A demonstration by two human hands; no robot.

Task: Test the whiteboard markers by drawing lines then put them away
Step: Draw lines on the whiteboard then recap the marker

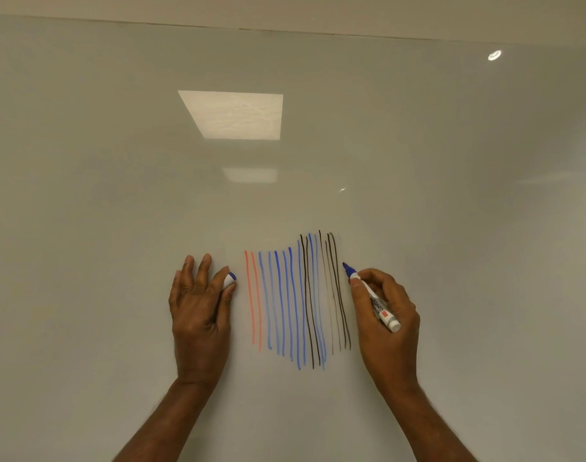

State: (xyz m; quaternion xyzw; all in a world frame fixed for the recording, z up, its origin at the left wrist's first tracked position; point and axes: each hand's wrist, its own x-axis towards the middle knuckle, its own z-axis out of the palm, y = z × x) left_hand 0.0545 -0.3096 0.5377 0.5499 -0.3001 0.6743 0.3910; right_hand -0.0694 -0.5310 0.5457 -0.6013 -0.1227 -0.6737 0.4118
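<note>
The glossy whiteboard [118,195] fills the view. On it stand several near-vertical lines [295,305]: two red at the left, then blue, then black and faint brown at the right. My right hand [388,321] grips an uncapped blue marker [375,301], white-bodied with a red label. Its blue tip points up and left, at the board just right of the last dark line. My left hand [198,308] lies against the board left of the red lines, pinching the marker's white and blue cap [230,280] between thumb and forefinger.
Ceiling lights reflect in the board, one large bright square [235,115] above the lines and a small round one [494,55] at the upper right. The board's top edge [285,30] runs across the top of the view.
</note>
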